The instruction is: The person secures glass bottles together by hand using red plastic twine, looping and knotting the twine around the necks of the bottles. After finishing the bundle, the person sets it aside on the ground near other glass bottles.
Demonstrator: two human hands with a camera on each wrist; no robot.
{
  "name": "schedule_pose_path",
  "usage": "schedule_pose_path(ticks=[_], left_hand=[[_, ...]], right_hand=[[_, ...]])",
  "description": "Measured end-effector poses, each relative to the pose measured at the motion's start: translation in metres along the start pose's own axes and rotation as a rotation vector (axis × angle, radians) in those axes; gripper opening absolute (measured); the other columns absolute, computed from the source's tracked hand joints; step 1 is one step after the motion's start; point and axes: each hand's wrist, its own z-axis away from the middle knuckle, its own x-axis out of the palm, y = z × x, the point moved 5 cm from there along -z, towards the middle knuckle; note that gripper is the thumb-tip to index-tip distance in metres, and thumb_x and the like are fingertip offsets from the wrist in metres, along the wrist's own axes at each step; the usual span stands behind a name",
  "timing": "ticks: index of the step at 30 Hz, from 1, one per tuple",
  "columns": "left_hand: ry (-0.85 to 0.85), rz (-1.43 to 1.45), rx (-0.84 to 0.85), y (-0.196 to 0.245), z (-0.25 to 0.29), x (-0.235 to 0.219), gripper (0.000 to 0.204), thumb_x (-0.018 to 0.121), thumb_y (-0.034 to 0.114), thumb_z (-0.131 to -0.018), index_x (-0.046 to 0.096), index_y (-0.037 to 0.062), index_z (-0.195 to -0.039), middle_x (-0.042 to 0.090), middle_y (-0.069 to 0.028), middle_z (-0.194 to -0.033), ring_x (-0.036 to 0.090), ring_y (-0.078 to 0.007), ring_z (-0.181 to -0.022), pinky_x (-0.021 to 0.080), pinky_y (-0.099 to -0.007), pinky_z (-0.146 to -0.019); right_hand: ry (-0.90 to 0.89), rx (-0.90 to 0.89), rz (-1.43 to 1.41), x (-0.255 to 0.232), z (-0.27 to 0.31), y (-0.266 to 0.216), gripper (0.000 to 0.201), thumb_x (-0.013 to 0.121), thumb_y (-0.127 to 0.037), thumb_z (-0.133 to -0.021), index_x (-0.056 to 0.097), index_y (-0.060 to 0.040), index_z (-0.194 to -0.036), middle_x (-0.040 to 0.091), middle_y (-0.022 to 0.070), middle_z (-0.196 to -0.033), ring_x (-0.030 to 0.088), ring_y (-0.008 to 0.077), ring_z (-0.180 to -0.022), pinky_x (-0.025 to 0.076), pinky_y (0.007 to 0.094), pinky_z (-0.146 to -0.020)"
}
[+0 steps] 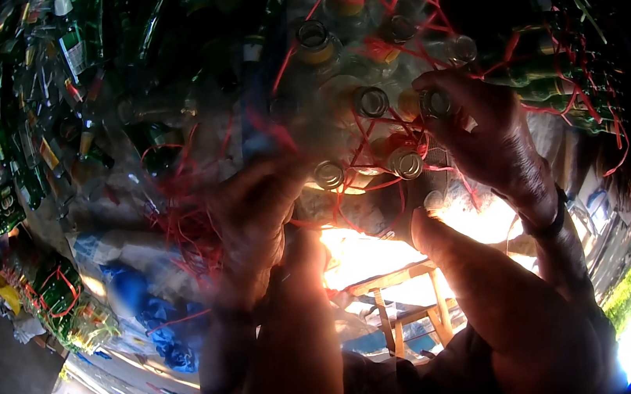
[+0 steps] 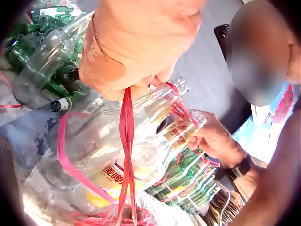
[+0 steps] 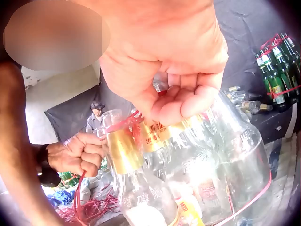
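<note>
We list: left hand (image 2: 141, 52), clenched on red string (image 2: 127, 127); right hand (image 1: 498, 127), curled round a bottle neck (image 1: 436, 105); clear bottles (image 3: 235, 162), bunched beneath both. Risk, we judge: uneven pull slips string, spilling bottles.

It was a bottle-sorting yard or depot: loose green glass bottles (image 1: 26, 146) lay heaped near twine-tied bottle bundles (image 3: 280, 70).
</note>
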Motion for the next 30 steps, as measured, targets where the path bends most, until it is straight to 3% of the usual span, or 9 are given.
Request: schedule_pose_path(ticks=[2,4,9,13,15,22,24,27,30], left_hand=[[-0.005,0.0,0.0,0.003,0.003,0.003,0.012,0.069,0.0,-0.098,0.075,-0.0053,-0.107,0.044,0.009,-0.061,0.028,-0.0003,-0.048,0.017,-0.0255,-0.047],[0.048,-0.074,-0.059,0.003,0.006,-0.001,0.008,0.083,0.003,-0.087,0.083,0.002,-0.095,0.072,0.0012,-0.081,0.061,-0.0065,-0.072,0.049,-0.0262,-0.065],[-0.021,0.07,-0.02,-0.009,0.012,0.027,0.015,0.083,0.002,-0.086,0.083,0.0028,-0.101,0.076,-0.0019,-0.089,0.066,-0.0091,-0.081,0.054,-0.0283,-0.076],[-0.254,-0.213,-0.18,0.009,0.007,0.061,0.024,0.083,0.002,-0.088,0.081,0.0006,-0.111,0.079,-0.0043,-0.098,0.069,-0.0102,-0.087,0.056,-0.0291,-0.082],[-0.214,-0.014,-0.152,0.0,0.007,0.067,0.024,0.083,0.007,-0.09,0.081,0.0001,-0.113,0.079,-0.0045,-0.1,0.07,-0.0101,-0.088,0.056,-0.0289,-0.082],[-0.25,0.261,-0.281,-0.018,0.007,0.062,0.03,0.081,0.02,-0.094,0.079,-0.0002,-0.117,0.079,-0.0076,-0.106,0.072,-0.0128,-0.096,0.057,-0.0302,-0.082],[-0.225,0.246,-0.296,-0.015,0.005,0.065,0.032,0.079,0.022,-0.095,0.079,-0.0003,-0.119,0.08,-0.0085,-0.106,0.072,-0.0141,-0.097,0.057,-0.0313,-0.084],[-0.22,0.186,-0.327,-0.007,0.01,0.073,0.035,0.077,0.026,-0.096,0.078,-0.0004,-0.12,0.08,-0.0099,-0.106,0.073,-0.0156,-0.097,0.057,-0.033,-0.084],[-0.281,0.136,-0.377,-0.002,0.012,0.078,0.038,0.076,0.029,-0.096,0.078,-0.0005,-0.12,0.08,-0.0105,-0.106,0.073,-0.0159,-0.096,0.057,-0.0338,-0.082]], right_hand=[[-0.019,-0.029,0.005,-0.003,-0.007,0.003,0.016,0.075,-0.01,-0.091,0.069,-0.0092,-0.105,0.073,0.0119,-0.08,0.073,0.0276,-0.066,0.056,0.039,-0.058],[-0.055,-0.085,-0.001,-0.003,-0.014,0.008,0.018,0.073,-0.008,-0.091,0.07,-0.0079,-0.109,0.073,0.0142,-0.083,0.073,0.0307,-0.068,0.056,0.0395,-0.06],[-0.105,-0.175,0.018,-0.016,-0.043,0.02,0.037,0.072,-0.004,-0.09,0.072,-0.0111,-0.126,0.073,0.0158,-0.084,0.072,0.03,-0.067,0.056,0.0392,-0.06],[-0.195,-0.254,0.109,-0.019,-0.068,0.029,0.044,0.067,0.001,-0.088,0.072,-0.0151,-0.129,0.069,0.0128,-0.079,0.065,0.0199,-0.062,0.054,0.0359,-0.06],[-0.142,-0.35,0.07,-0.017,-0.074,0.021,0.043,0.067,0.0,-0.09,0.072,-0.0148,-0.13,0.068,0.0112,-0.078,0.061,0.0161,-0.062,0.052,0.0338,-0.06],[-0.194,-0.163,-0.114,-0.012,-0.065,0.025,0.039,0.07,0.001,-0.092,0.071,-0.0129,-0.128,0.071,0.0071,-0.087,0.061,0.0134,-0.066,0.053,0.0295,-0.065],[-0.097,-0.254,-0.218,-0.006,-0.061,0.026,0.049,0.064,0.013,-0.092,0.066,-0.0096,-0.135,0.068,0.0002,-0.106,0.058,0.0065,-0.078,0.05,0.025,-0.067],[-0.103,-0.046,-0.218,-0.01,-0.047,0.023,0.05,0.063,0.012,-0.094,0.066,-0.0108,-0.139,0.069,0.0013,-0.106,0.059,0.0077,-0.078,0.052,0.0258,-0.069],[0.057,-0.105,-0.049,-0.025,-0.032,0.021,0.047,0.064,0.009,-0.095,0.066,-0.0102,-0.138,0.071,0.0027,-0.107,0.062,0.0096,-0.082,0.054,0.0277,-0.072]])
